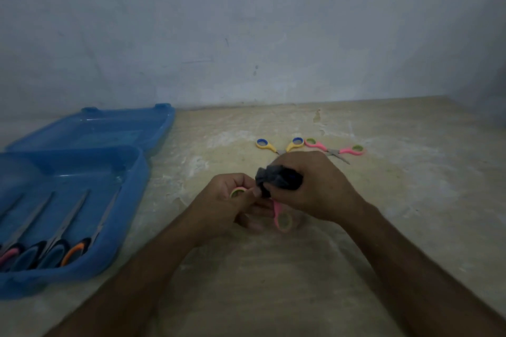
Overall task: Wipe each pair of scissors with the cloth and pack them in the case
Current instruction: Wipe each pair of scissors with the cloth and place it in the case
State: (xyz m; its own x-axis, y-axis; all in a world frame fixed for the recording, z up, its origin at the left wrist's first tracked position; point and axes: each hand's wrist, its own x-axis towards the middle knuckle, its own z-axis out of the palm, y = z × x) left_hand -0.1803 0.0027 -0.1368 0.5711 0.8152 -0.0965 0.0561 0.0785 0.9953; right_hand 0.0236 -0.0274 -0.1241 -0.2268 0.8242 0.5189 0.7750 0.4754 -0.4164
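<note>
Wiping step: left hand gripped small pink-handled scissors; right hand clenched the dark grey cloth round their blades; next, the open blue plastic case

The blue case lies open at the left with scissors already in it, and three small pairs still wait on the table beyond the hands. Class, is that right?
Not quite. The head view shows two small pairs waiting beyond the hands, not three: the yellow-handled scissors and the pink-handled scissors. The rest stands: the blue case lies open at the left with scissors in it.
</note>
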